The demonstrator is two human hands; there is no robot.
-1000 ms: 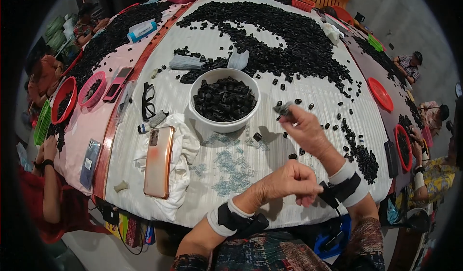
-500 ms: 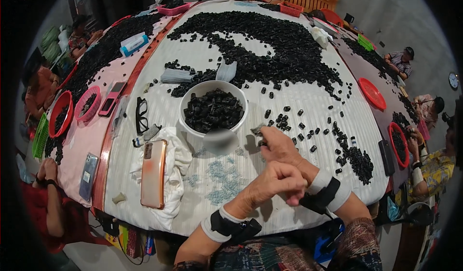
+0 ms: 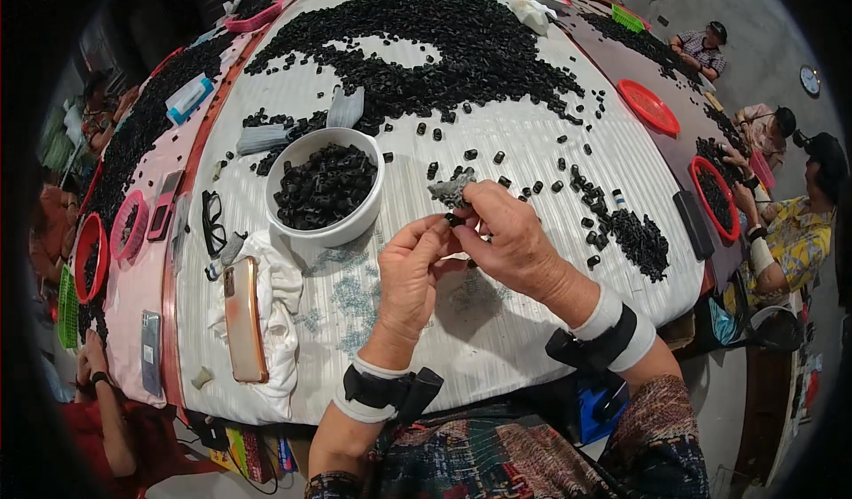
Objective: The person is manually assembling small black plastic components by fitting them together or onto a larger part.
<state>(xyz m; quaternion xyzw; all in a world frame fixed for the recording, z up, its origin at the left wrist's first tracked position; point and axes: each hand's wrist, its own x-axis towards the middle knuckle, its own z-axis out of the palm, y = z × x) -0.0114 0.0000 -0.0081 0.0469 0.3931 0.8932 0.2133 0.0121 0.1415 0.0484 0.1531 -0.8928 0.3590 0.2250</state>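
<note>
My left hand (image 3: 410, 273) is closed, its thumb and fingertips pinching a small black plastic part (image 3: 454, 220). My right hand (image 3: 515, 237) meets it from the right, also closed, with fingertips against the same part. A crumpled grey scrap (image 3: 448, 188), apparently cloth, sticks out from the fingers of my right hand. Just beyond my left hand stands a white bowl (image 3: 373, 199) heaped with black plastic parts (image 3: 327, 186). Some loose black parts (image 3: 499, 157) lie past my right hand. Small pale blue-green bits (image 3: 355, 297) are scattered beside my left wrist.
A large pile of black parts (image 3: 461, 42) spreads over the far table. To the left are eyeglasses (image 3: 213, 224) and a phone (image 3: 244, 321) on white cloth (image 3: 282, 299). A cluster of thin black pieces (image 3: 641, 243) lies right. Co-workers sit along both sides with red baskets (image 3: 648, 106).
My left hand has moved from beside my right wrist to meet my right fingertips, where the black part now shows. The whole view has shifted, so the bowl appears farther left.
</note>
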